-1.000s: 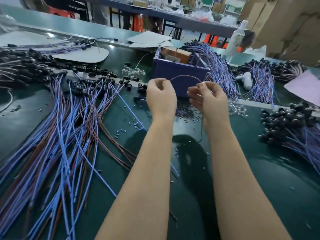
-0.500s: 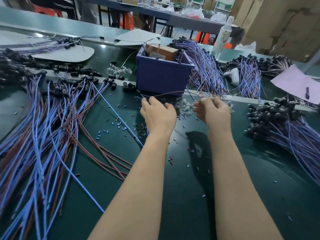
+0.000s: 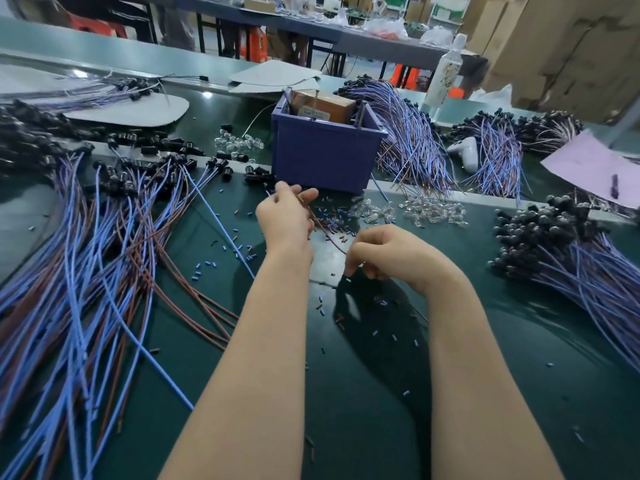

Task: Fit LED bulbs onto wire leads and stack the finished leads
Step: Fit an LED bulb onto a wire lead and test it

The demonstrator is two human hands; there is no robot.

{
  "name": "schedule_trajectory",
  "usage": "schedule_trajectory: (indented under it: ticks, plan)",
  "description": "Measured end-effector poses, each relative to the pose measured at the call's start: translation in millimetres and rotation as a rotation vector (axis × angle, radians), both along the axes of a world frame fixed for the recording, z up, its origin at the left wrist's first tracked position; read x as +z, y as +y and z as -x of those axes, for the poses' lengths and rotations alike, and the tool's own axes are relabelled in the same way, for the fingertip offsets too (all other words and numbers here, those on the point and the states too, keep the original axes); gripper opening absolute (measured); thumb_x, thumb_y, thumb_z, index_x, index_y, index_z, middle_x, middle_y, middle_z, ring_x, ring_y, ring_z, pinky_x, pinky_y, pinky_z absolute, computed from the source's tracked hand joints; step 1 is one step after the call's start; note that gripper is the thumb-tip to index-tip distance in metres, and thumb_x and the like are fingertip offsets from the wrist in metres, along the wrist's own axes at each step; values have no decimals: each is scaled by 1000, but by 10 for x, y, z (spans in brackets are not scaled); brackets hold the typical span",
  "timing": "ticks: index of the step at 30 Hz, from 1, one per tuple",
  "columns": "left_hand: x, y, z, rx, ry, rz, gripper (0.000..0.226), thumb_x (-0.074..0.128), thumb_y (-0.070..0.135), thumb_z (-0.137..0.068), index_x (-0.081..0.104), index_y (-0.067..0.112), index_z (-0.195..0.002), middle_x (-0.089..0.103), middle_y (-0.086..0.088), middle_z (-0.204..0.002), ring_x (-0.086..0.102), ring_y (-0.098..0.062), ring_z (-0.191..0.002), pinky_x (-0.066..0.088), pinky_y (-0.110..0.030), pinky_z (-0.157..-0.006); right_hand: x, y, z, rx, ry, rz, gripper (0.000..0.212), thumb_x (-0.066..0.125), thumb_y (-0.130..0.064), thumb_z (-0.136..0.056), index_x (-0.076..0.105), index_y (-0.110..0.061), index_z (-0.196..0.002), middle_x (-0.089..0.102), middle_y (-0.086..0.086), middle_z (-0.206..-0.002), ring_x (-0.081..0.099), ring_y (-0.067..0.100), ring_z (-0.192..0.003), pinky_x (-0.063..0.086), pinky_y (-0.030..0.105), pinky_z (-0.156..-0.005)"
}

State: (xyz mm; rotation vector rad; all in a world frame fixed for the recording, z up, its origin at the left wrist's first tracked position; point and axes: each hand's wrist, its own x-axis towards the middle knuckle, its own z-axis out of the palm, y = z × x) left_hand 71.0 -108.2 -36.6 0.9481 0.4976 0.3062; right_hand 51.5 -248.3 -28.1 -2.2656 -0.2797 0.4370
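Note:
My left hand holds the upper part of a thin brown wire lead in front of the blue bin. My right hand has its fingers curled down close to the green mat, and the lead's lower end runs into its fingers. Clear LED bulbs lie scattered just beyond my right hand. A big spread of blue and brown leads with black sockets covers the left of the mat. A bundled pile of leads with black sockets lies at the right.
A blue plastic bin with a brown box inside stands behind my hands. More lead bundles lean behind it. Small blue and brown insulation scraps litter the mat. A pink paper sheet and a white bottle sit at the back right.
Both hands came down from in front of the bin toward the mat. My right hand moved nearer to me and lower, and the brown lead now slants between the hands.

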Motion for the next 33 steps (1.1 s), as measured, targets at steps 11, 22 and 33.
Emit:
schedule_trajectory:
  ticks: [11,22,33]
  plan:
    - [161,-321,276,-735,-356,-885,27,51,18,-95,63,25,-72,51,14,-46,42,3,-40,32,-13,-46,-9,5,-87,-265,89,-1147,42,33,-41,-99,57,-11,-115,69,10,-108,62,26,-95,50,33,-78]
    - [223,-266,232,-209,-405,-1026,15,54,26,-95,65,16,-99,66,9,-83,61,-6,-76,49,-21,-75,8,-132,-195,-829,-334,-1249,24,41,-21,-102,41,-15,-78,45,2,-65,39,3,-37,36,14,-37]
    - [75,-373,199,-621,-252,-1051,31,39,21,-101,67,10,-94,44,9,-58,43,-4,-52,36,-22,-56,20,-159,-193,-819,-331,-1457,19,47,-22,-99,53,-14,-83,52,1,-72,54,5,-53,52,18,-55]
